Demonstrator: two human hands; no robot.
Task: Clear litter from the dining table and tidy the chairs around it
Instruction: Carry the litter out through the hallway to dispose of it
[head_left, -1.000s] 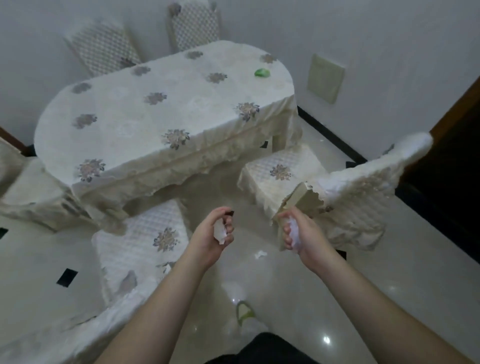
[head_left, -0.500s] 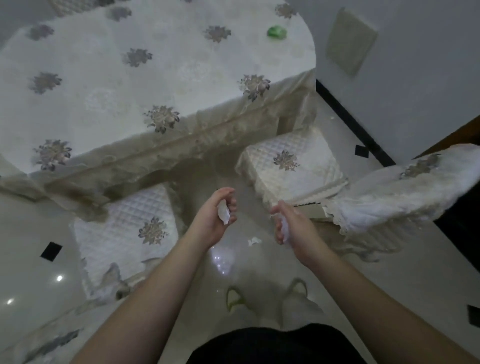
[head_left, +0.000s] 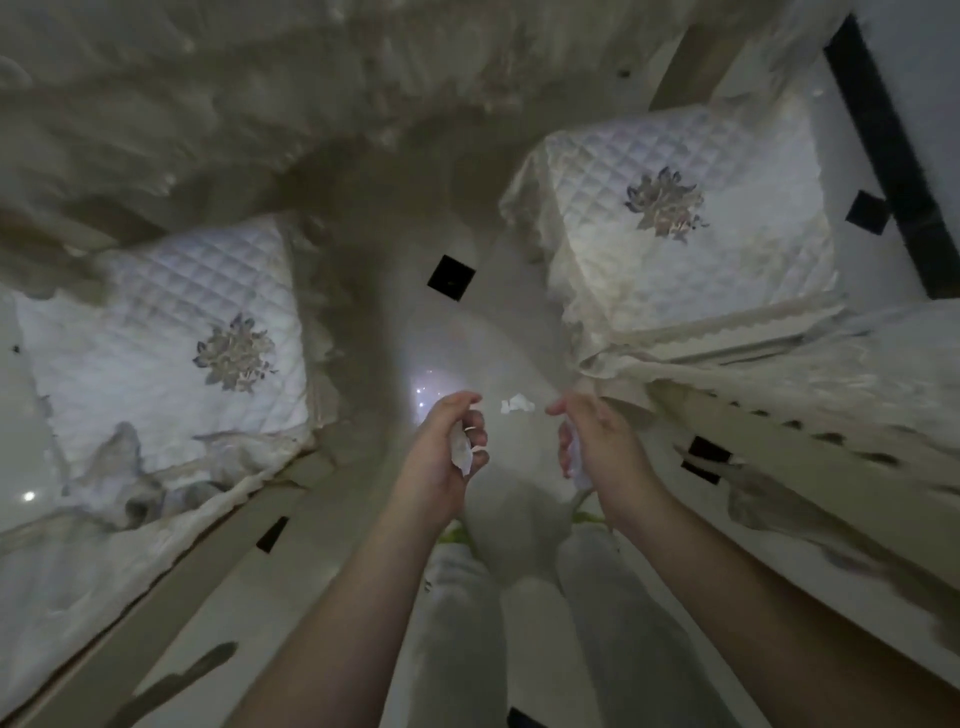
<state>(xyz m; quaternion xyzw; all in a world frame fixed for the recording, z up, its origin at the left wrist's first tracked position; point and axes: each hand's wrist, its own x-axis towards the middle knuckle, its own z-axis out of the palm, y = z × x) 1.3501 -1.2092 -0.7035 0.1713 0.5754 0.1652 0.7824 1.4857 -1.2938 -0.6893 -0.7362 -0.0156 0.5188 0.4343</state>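
Paper scrap (head_left: 517, 404) lies on the tiled floor (head_left: 498, 322) between two quilted chair seats (head_left: 156, 353), just ahead of both hands. Left hand (head_left: 441, 457) grip holds crumpled paper (head_left: 461, 451); right hand (head_left: 602, 447) grip likewise curls round a white wad (head_left: 574, 457).

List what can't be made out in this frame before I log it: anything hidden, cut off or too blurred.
- Table top: out of the head view; only the hanging tablecloth shows, so litter up there cannot be checked.
- White scrap in the left hand: mostly covered by fingers.
- White scrap in the right hand: hidden by the palm.
- Scrap on the floor: too small to identify.
- Right chair back: motion-blurred, cut by the edge.
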